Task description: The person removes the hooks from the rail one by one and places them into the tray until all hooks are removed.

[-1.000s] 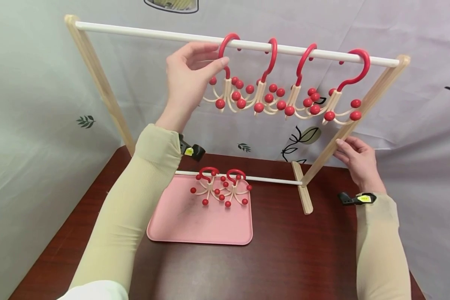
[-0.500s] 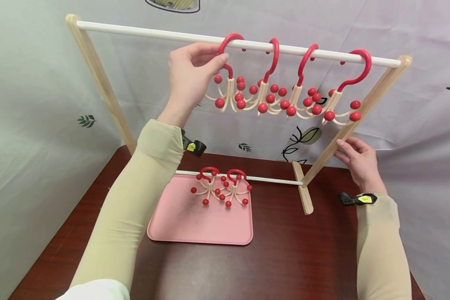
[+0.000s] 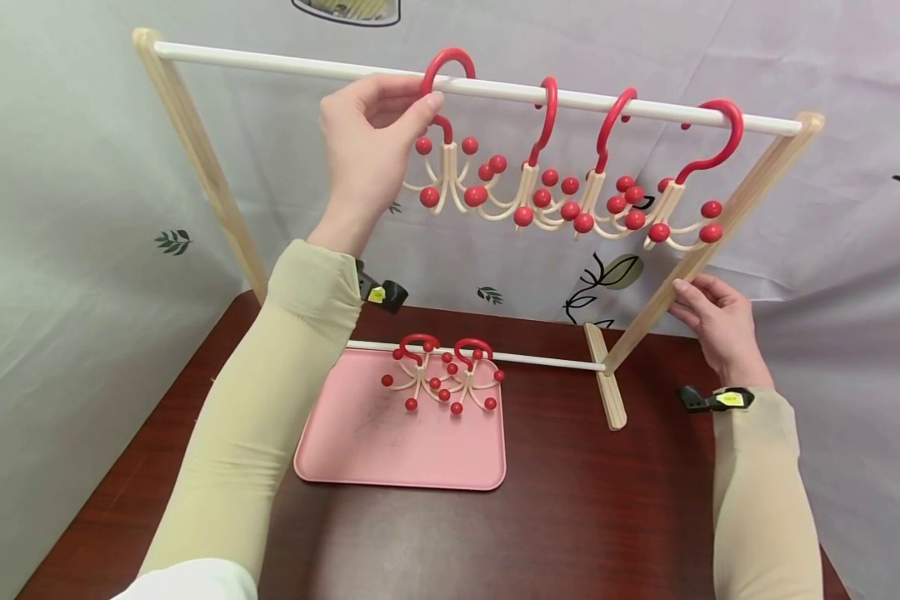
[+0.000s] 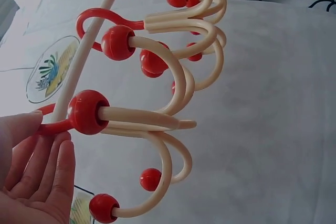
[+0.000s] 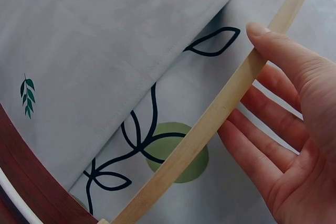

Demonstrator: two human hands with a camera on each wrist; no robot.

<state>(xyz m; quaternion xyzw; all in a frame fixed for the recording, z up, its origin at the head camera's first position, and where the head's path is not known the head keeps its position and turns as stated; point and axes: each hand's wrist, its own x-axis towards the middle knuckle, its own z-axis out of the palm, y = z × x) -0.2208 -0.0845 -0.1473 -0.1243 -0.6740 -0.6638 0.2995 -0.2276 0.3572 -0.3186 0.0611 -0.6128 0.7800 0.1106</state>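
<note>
Table (image 3: pixel 585 483) bears pink tray (image 3: pixel 397 450); left fingers (image 4: pixel 62 176) pinch hanger (image 3: pixel 449 167) beside three others (image 3: pixel 592 190).

A reddish-brown table (image 3: pixel 570 517) is catching a soft sheen; behind it, wrinkled pale cloth (image 3: pixel 817 208) is hanging, showing leaf prints (image 3: pixel 622 272), and is also flanking both its sides.

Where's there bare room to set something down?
Bare: the front of the pink tray, the table between tray and rack's right foot, and the top rail left of the left hand. Crowded: the tray's back right, under two hangers, and the rail's right stretch, where four more cluster.
</note>
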